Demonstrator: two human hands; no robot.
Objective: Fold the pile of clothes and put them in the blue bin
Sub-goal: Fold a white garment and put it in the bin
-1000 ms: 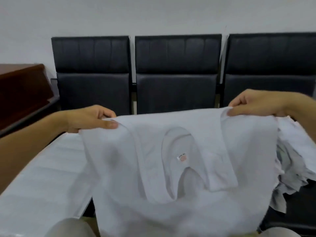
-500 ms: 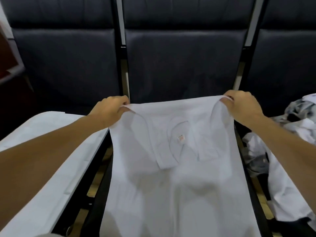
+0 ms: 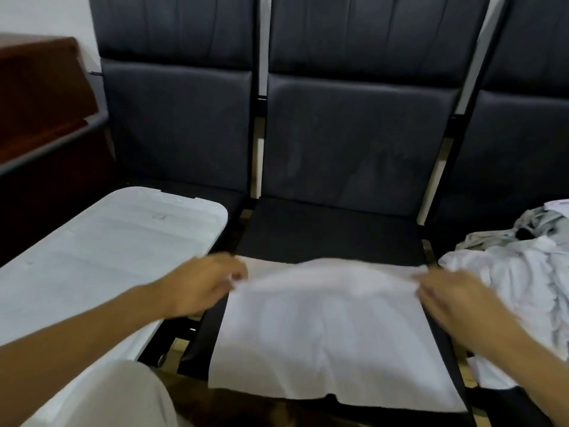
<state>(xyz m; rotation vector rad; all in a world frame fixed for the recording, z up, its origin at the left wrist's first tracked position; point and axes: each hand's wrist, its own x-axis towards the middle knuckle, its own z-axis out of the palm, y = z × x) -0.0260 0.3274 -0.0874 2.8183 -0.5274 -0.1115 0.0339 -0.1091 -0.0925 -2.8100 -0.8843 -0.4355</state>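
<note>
Three black padded chairs in a row, brown wooden furniture at left, white wall behind

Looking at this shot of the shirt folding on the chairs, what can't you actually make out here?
Head view only:
- Left hand and right hand: motion-blurred, so their grip on the white shirt is unclear.
- Shirt's top edge: smeared by blur; collar and label not readable.
- Pile of clothes: cut off by the right edge; count unknown.
- White lid: whatever lies under it is hidden; no blue bin shows.
</note>
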